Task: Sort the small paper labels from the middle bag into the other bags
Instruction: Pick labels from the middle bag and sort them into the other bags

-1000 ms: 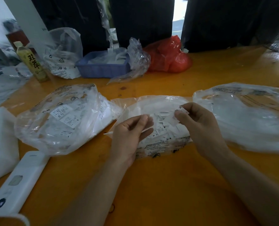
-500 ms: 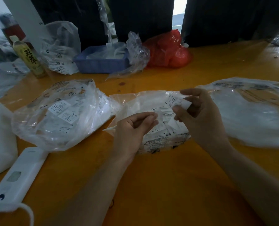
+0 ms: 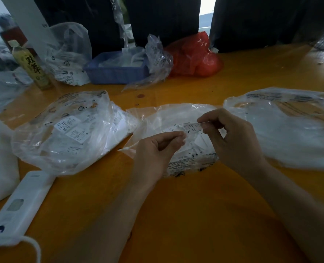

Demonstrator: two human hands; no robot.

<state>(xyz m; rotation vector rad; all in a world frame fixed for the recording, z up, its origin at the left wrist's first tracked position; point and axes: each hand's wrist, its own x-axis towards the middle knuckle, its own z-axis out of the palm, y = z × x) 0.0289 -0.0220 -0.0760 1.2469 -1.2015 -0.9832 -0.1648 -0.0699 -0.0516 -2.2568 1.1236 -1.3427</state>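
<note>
A person's two bare hands work over an orange table (image 3: 185, 215), seen from above. Three clear plastic bags lie in a row across the middle of the table. The middle bag (image 3: 168, 116) holds a loose heap of small white paper labels (image 3: 200, 144) printed with size letters. The left hand (image 3: 155, 152) rests on the near left part of this bag, its fingers curled with thumb and fingertips pinched together on what looks like a label or the bag's film; I cannot tell which. The right hand (image 3: 233, 143) hovers over the bag's right side, thumb and forefinger pinching one label (image 3: 190, 127) marked XL, the other fingers curled in. The left bag (image 3: 68, 130) is well filled with labels. The right bag (image 3: 290, 126) lies just beside the right hand, its contents pale and unclear. At the near left lies a white device (image 3: 19, 204) with a cord. Along the far edge stand a drink bottle (image 3: 31, 66), a blue basket (image 3: 117, 70) with crumpled plastic, and a red plastic bag (image 3: 193, 56).
</note>
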